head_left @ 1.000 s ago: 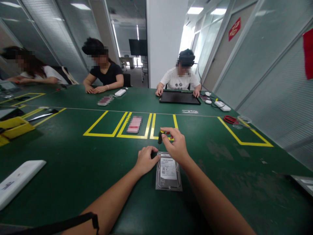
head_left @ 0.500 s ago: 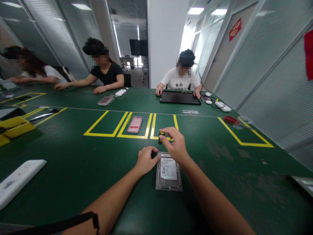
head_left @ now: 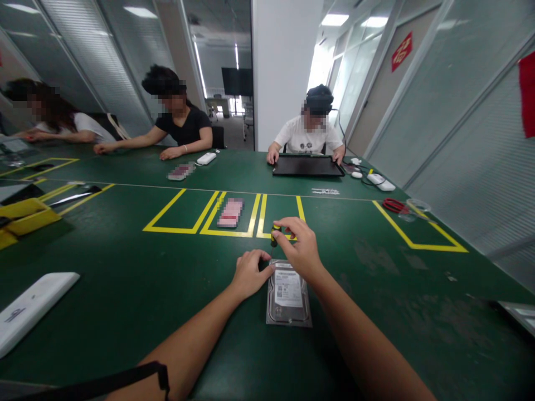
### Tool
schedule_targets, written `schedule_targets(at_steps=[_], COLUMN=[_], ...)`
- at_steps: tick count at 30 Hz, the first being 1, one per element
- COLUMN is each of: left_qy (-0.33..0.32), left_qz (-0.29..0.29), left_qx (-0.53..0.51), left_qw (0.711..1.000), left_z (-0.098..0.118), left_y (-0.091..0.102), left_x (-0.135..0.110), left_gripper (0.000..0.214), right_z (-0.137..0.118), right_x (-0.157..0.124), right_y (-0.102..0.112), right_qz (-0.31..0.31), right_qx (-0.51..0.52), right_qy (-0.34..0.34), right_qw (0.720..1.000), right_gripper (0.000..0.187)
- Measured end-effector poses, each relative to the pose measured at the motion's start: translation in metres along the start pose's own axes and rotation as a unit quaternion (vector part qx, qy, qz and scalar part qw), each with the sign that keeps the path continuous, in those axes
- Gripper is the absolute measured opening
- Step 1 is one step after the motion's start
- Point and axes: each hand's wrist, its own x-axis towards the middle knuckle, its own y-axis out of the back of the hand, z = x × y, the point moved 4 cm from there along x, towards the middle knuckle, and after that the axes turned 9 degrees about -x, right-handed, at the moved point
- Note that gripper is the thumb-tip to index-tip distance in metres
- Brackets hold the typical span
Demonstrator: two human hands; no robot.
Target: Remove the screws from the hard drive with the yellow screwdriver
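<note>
A hard drive [head_left: 288, 295] lies flat on the green table, its white label facing up. My left hand [head_left: 251, 273] grips its far left corner, thumb on the top edge and fingers along the side. In my right hand [head_left: 301, 248], thumb and fingers pinch the handle of a small black and yellow screwdriver [head_left: 274, 236]. The screwdriver stands nearly upright, with its thin shaft reaching down to the drive's far left corner. Its tip is too small to make out beside my left fingertips.
A white device [head_left: 35, 309] lies at left, near a yellow bin [head_left: 31, 217]. Yellow tape [head_left: 171, 229] marks rectangles ahead, one holding a pink object [head_left: 230, 213]. Red cable [head_left: 394, 205] lies at right. Across the table a person handles a black panel [head_left: 308, 166]; two others sit left.
The screwdriver's handle has turned a little between my right fingers, so more yellow shows on its side. Both my hands and the hard drive stay in place.
</note>
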Motion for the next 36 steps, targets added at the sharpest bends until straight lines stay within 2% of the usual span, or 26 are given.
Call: schedule_targets(at_steps=[6,15,22,30,36], left_qy=[0.003,-0.001,0.001,0.001,0.006], left_qz=[-0.001,-0.001,0.000,0.001,-0.002], left_qx=[0.000,0.001,-0.003,-0.006,-0.002], left_qw=[1.000,1.000,1.000,1.000,1.000], left_z=[0.0017,-0.0005,-0.0007,0.0021,0.0026], left_y=[0.0008,-0.0005,-0.0004,0.0010,0.0014], left_x=[-0.0002,0.0004,0.0007,-0.0004,-0.0002], left_gripper=[0.019,0.020,0.020,0.020,0.020], right_z=[-0.0015,-0.0001,-0.0035,-0.0029,-0.0037], right_x=[-0.0009,-0.0003,-0.0008,0.0012,-0.0007], right_y=[0.0002,-0.0007,-0.0003,0.0023,0.0014], right_qz=[0.002,-0.010,0.007,0.013,0.021], right_qx=[0.003,0.007,0.015,-0.003,0.013], right_qy=[-0.002,0.007,0.034,0.027,0.037], right_qw=[1.000,1.000,0.999,1.000,0.999], right_gripper=[0.021,0.017,0.025,0.016,0.024])
